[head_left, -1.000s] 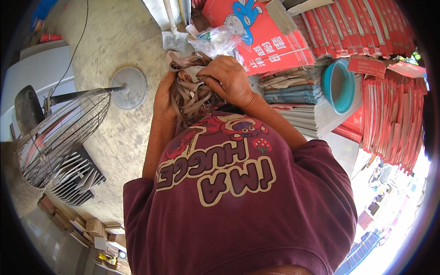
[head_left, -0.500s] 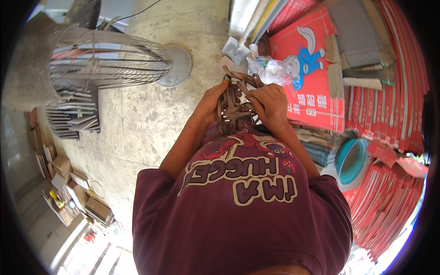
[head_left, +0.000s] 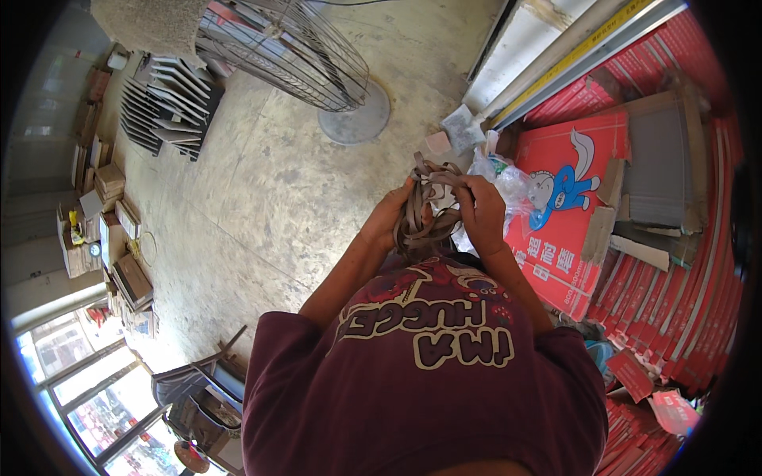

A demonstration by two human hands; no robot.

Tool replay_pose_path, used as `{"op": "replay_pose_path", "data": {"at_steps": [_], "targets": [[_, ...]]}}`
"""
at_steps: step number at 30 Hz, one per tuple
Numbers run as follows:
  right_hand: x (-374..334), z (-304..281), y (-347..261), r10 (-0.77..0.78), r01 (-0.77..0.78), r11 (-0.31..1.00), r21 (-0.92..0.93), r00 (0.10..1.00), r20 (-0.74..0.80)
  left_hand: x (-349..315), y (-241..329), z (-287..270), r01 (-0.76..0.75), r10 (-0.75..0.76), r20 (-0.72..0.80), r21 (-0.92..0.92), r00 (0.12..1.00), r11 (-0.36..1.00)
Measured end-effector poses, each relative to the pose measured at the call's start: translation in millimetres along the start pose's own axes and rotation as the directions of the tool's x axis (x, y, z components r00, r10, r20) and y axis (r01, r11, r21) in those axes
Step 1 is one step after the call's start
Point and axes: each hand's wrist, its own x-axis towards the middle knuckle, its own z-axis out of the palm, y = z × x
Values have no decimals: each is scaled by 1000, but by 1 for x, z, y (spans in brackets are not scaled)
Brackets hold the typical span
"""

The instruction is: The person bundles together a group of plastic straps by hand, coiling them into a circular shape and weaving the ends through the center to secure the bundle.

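A loose, looped bundle of flat brown strap (head_left: 416,218) is held up in front of my chest. My left hand (head_left: 390,213) grips its left side, with the fingers partly hidden behind the loops. On the other side my right hand (head_left: 482,209) is closed on the upper right loops, thumb and fingers pinched together. Just beyond the right hand lies clear crumpled plastic wrapping (head_left: 516,190), next to a red printed cardboard sheet (head_left: 559,230).
A wire-caged standing fan (head_left: 294,59) with a round base (head_left: 357,115) stands ahead. Red cartons (head_left: 675,309) are stacked on the right. At far left are a rack of grey panels (head_left: 171,103) and cardboard boxes (head_left: 111,186). A chair-like frame (head_left: 202,377) is at lower left.
My view has turned, so the fan, rack and cartons appear shifted. Both hands still hold the strap bundle; its loops look gathered a little closer together.
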Motion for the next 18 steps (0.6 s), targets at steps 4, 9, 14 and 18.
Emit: {"op": "replay_pose_path", "data": {"at_steps": [4, 9, 14, 18], "targets": [[1, 2, 8, 162, -193, 911, 363, 980, 115, -22, -8, 8, -64, 79, -46, 259, 996, 964], [4, 11, 14, 316, -452, 634, 627, 892, 323, -37, -5, 0, -145, 174, -41, 389, 984, 910], [22, 14, 13, 352, -477, 459, 750, 872, 339, -42, 1, -1, -247, 247, 45, 365, 968, 898], [36, 13, -12, 381, -435, 374, 819, 877, 292, -51, 12, -2, -395, 426, 44, 468, 904, 790]]}}
